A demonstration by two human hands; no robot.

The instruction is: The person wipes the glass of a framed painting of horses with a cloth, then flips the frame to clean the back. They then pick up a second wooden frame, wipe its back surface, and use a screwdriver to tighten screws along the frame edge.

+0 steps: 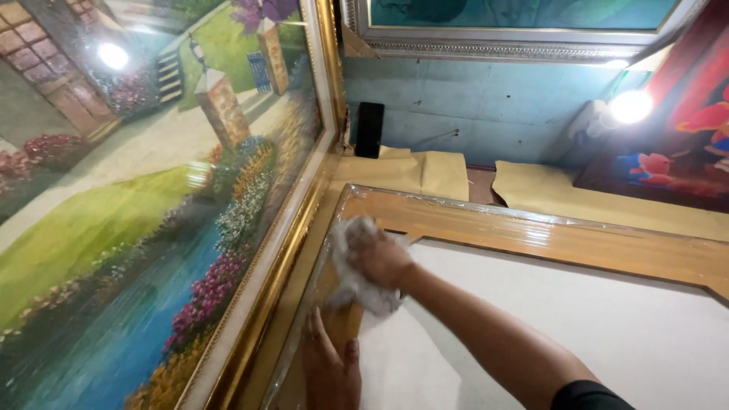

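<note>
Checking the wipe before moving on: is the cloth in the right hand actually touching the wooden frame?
Touching. The head view shows the right hand pressing the white cloth flat onto the wooden frame near its corner, no gap visible.

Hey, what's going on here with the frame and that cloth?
A person presses a crumpled white cloth with the right hand onto the corner of a plastic-wrapped wooden frame. The left hand lies flat on the frame's side rail below. A gold-framed garden painting leans alongside.
</note>
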